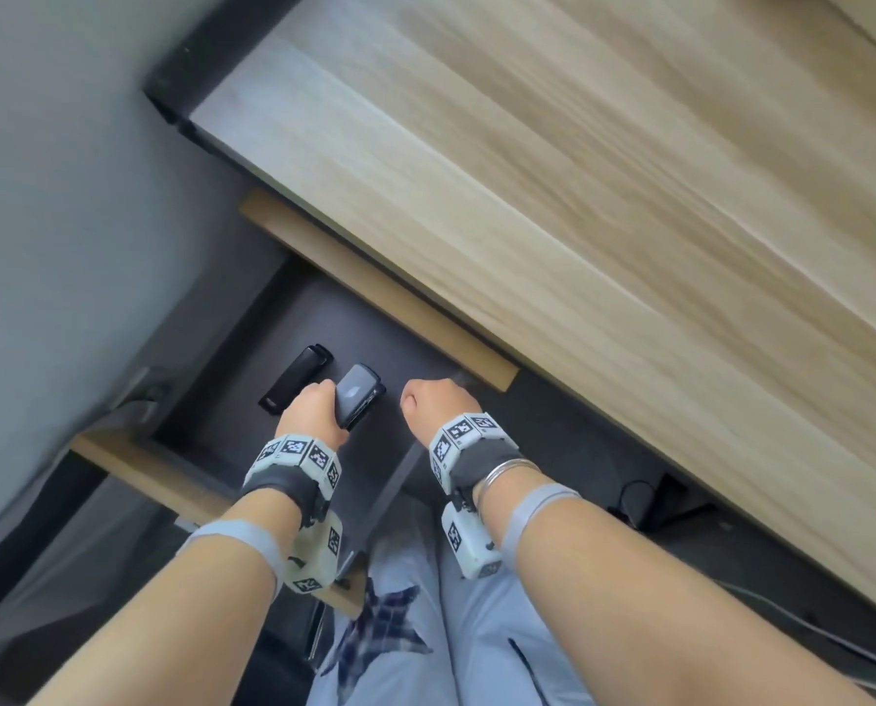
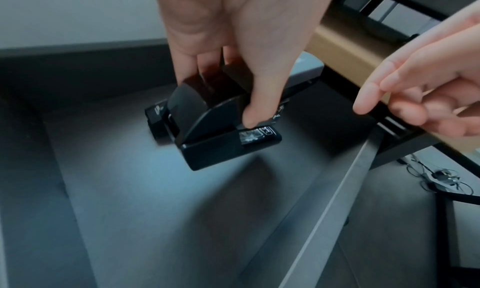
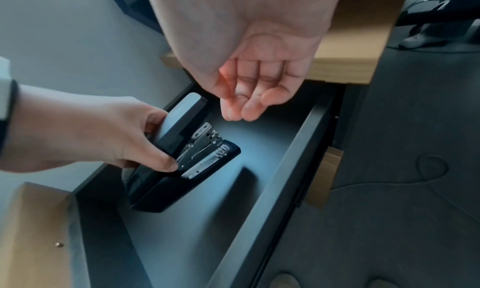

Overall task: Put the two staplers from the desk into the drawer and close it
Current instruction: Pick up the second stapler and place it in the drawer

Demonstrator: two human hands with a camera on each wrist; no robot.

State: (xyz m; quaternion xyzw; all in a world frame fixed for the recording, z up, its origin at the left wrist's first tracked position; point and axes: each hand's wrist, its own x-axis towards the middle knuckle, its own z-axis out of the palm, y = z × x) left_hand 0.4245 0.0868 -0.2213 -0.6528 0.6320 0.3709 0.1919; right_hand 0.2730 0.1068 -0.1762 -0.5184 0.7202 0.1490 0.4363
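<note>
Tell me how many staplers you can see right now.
2. One stapler lies on the open drawer floor, toward the back left. The second stapler is gripped by the left hand just above the drawer floor beside it.

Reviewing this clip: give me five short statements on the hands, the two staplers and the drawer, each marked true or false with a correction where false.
1. The left hand grips a stapler over the open drawer. True.
2. The right hand holds the other stapler. False: it holds nothing, its fingers loosely curled.
3. The second stapler lies on the drawer floor, beside the held one. True.
4. The drawer is shut. False: it is pulled out from under the desk.
5. A stapler remains on the desk top. False: none shows on the visible part of the desk.
</note>
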